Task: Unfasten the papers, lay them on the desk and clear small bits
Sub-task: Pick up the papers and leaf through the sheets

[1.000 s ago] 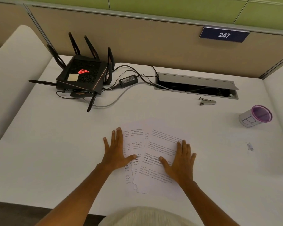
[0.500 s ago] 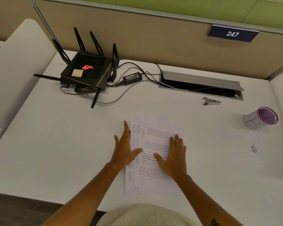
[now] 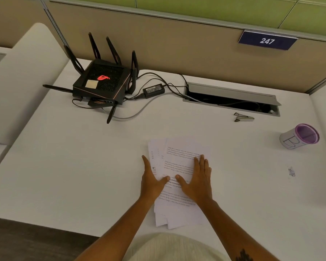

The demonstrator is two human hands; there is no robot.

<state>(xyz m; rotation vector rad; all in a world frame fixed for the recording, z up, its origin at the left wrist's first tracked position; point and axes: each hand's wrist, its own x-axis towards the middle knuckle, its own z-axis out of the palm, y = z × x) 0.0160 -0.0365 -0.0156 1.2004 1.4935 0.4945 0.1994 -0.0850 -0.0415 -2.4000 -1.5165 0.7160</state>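
Papers [image 3: 179, 166] lying fanned on the white table [image 3: 83, 166], near its front edge. Left hand [image 3: 151, 182] and right hand [image 3: 198, 181] pressing flat on them, fingers extended, gripping nothing. Staple remover [image 3: 243, 117] sitting beyond the papers, well apart.

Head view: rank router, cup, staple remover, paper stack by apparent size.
Largest to smallest as they look in the head view:
1. Router, antennas included
2. Paper stack, close to the router and nearer the camera, so that order is unsure
3. Cup
4. Staple remover
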